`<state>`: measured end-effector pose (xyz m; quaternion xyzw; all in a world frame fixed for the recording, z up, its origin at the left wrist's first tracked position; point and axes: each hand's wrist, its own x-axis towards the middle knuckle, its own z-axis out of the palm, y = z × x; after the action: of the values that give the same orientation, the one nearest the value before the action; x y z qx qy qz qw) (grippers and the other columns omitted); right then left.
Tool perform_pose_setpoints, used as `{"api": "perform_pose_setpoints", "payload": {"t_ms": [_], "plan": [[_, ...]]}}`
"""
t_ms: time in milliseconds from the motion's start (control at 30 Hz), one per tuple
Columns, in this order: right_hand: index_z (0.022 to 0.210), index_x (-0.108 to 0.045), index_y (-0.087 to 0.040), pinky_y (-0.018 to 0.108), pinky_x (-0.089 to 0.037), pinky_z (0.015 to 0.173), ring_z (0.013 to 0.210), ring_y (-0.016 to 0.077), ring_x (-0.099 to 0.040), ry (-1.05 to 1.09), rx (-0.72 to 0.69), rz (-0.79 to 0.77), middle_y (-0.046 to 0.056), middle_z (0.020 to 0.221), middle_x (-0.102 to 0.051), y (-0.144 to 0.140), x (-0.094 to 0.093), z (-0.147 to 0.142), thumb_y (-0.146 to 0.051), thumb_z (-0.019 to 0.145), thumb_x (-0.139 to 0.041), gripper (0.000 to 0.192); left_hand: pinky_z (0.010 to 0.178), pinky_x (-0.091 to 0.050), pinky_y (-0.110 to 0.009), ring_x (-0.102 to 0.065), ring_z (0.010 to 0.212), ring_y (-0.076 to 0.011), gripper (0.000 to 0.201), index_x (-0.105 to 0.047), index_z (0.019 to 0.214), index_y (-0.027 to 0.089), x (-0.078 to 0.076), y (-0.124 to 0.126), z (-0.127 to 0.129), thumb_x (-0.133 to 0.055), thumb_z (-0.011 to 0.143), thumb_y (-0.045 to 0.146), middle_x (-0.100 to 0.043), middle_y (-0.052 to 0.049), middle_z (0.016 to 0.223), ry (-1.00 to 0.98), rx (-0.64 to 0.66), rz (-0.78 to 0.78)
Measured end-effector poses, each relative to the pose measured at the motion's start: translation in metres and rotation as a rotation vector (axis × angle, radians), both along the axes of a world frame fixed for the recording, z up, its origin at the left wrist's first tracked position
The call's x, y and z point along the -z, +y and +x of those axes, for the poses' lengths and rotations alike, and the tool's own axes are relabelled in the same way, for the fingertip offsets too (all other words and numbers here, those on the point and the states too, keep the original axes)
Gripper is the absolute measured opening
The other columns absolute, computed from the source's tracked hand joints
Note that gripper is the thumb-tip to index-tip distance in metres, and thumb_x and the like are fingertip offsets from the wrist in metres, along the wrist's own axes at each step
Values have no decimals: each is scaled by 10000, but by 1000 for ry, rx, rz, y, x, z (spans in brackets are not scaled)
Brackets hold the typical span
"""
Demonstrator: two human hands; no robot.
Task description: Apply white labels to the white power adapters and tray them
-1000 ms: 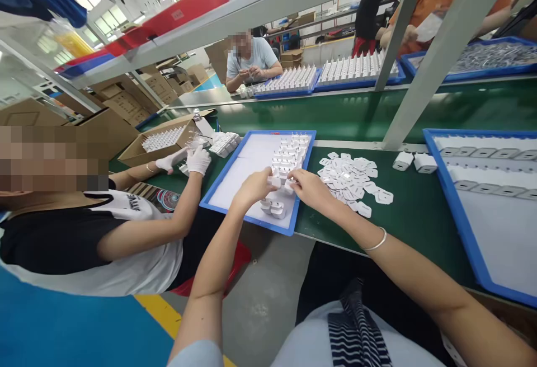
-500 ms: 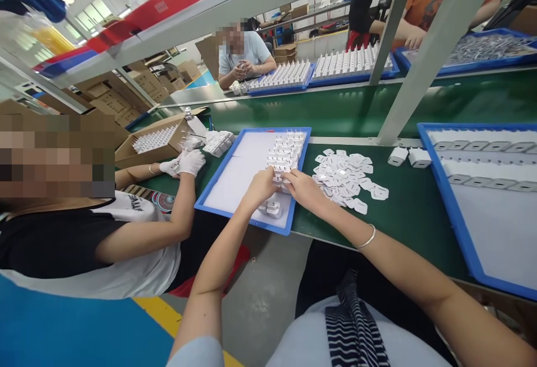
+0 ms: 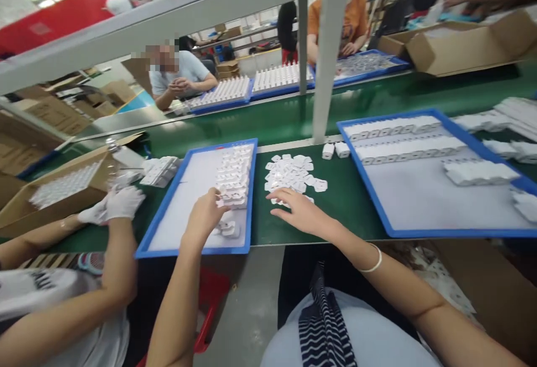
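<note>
My left hand [image 3: 206, 216] is over the near end of the rows of white plug housings [image 3: 235, 168] in the left blue-rimmed tray [image 3: 254, 188]. Its thumb and fingers are apart, and I see nothing held between them. A few loose white pieces [image 3: 229, 227] lie in the tray just below that hand. My right hand [image 3: 296, 210] hovers at the near edge of a pile of flat white plates [image 3: 289, 171], thumb and fingers spread with nothing in them. Whether its fingertips touch the plates I cannot tell.
A second blue-rimmed tray [image 3: 388, 219] on the right holds rows of white housings, with two loose housings [image 3: 334, 150] beside it. To the left, a co-worker's gloved hands [image 3: 121, 202] are near a cardboard box [image 3: 94, 188]. A grey post [image 3: 329, 53] rises behind the pile.
My right hand has left the housings in the left tray and moved right to the plate pile. My left hand stays at the tray, its fingers now apart. The view has turned right.
</note>
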<state>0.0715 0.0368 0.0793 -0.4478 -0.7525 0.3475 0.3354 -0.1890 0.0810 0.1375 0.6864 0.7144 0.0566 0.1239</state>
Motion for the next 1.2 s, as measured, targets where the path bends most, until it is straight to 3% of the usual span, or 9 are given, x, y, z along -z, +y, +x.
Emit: {"api": "perform_pose_setpoints", "payload": {"t_ms": [100,200,333,467,567,667,867,1000,1200], "plan": [[1221,-658,-240,337,-558,900,1105,213,-665,-37,183,-88,67,1265,-681,-19,1,55,-332,968,-595,277,901,-501,-409,-669,1116,-325,337,-563,1168,200,-17,-23,21,-611,901,401,-700,-129,1224,-20,-50,168],[1258,-636,-202,342,-558,882,1082,235,-668,-200,456,-129,102,1222,-691,-9,0,99,-385,952,-612,357,934,-501,-396,-677,1091,-286,301,-620,1092,242,-15,-47,58,-586,915,484,-730,-66,1141,-251,26,272],[1318,-583,-85,492,-457,1011,1239,377,-550,-392,678,-119,244,1301,-607,59,-7,121,-455,948,-608,524,944,-498,-374,-675,1067,-246,238,-655,1025,238,15,-71,120,-563,942,441,-734,-49,1105,-509,219,101],[1317,-569,12,564,-423,987,1284,469,-454,-556,833,-183,363,1366,-503,130,-7,113,-460,923,-643,619,947,-493,-387,-675,1045,-240,162,-656,994,239,50,-93,156,-564,941,361,-735,-41,1075,-593,294,-75],[1326,-585,5,599,-424,938,1289,501,-420,-634,890,-248,378,1404,-455,152,1,104,-434,939,-617,586,926,-502,-392,-673,1017,-244,141,-660,977,241,71,-109,156,-567,929,336,-731,-44,1045,-632,266,-149],[1332,-597,-32,606,-404,977,1326,490,-396,-677,892,-290,345,1463,-417,150,10,101,-398,946,-616,532,929,-505,-384,-671,1010,-235,146,-667,965,242,81,-117,143,-543,935,312,-728,-44,1034,-689,239,-143],[1360,-564,-175,546,-462,1055,1307,319,-521,-745,833,-330,134,1467,-506,135,16,106,-352,955,-655,451,934,-503,-391,-666,1012,-230,162,-662,980,235,75,-113,129,-526,951,317,-723,-46,1043,-695,229,-121],[1315,-592,-153,485,-548,963,1167,272,-626,-791,791,-309,130,1351,-595,135,14,114,-338,965,-654,401,944,-510,-391,-667,1035,-235,176,-664,980,236,71,-112,131,-519,952,332,-722,-52,1064,-700,231,-129],[1288,-606,-143,459,-563,935,1115,253,-649,-819,677,-174,128,1299,-624,139,6,140,-343,970,-648,378,960,-513,-385,-660,1043,-230,163,-674,988,243,79,-114,131,-534,936,307,-711,-46,1051,-694,212,-115]]}}
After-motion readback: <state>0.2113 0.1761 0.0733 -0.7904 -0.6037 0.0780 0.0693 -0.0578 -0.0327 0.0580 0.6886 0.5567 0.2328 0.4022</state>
